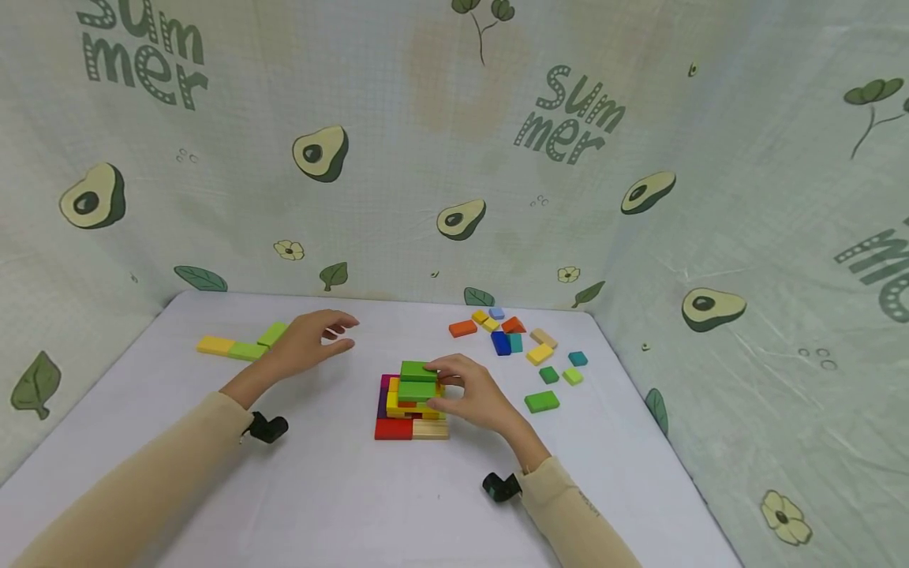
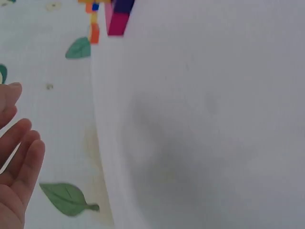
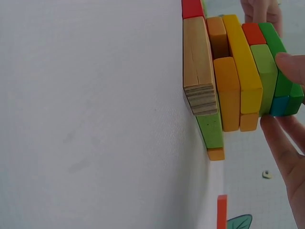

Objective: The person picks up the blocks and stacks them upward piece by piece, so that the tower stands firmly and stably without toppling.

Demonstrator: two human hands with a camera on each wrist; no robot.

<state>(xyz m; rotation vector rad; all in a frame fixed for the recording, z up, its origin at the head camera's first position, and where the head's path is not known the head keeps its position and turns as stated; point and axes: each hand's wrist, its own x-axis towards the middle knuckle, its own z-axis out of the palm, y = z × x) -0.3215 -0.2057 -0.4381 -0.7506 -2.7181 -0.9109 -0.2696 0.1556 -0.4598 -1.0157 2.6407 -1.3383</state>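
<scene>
Between block stack (image 1: 415, 391) and loose green block (image 1: 542, 401): right hand (image 1: 474, 392).

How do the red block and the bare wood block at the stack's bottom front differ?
Color: the red block is solid red; the bare wood block shows pale, striped grain. Place: the red block sits to your left, the bare wood block right. Both lie side by side at the bottom of the stack.

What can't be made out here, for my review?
Head: stack, right side partly behind right hand.
Head: marks on right sleeve, too small to read.
Left wrist: most of stack, cut by top edge; left hand, partly by left edge.
Right wrist: right hand, partly cut by right edge.
</scene>
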